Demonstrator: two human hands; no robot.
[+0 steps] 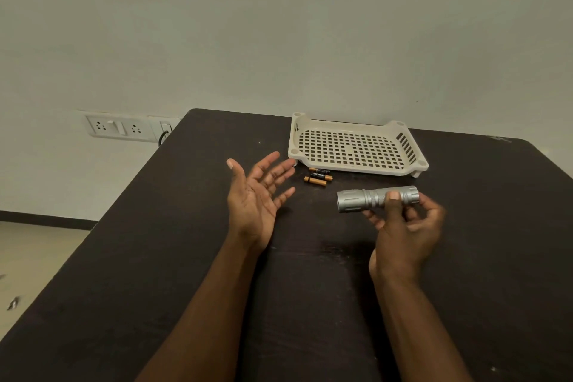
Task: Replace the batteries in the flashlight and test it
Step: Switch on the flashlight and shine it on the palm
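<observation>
One flashlight (376, 198) sits sideways in our right hand (406, 226), fingers and thumb curled round its barrel above the table (186, 257), likely for testing or opening. Our left hand (257, 192) hovers palm-up, fingers spread, holding nothing, near three batteries (318, 177) lying beside the tray (356, 170).

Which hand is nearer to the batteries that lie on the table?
Left. The left hand is open, palm up, its fingertips just left of the batteries. The right hand holds the flashlight farther off, to their right and nearer the person.

One battery (321, 177) bears upside-down lettering, seemingly "DURACELL".
</observation>
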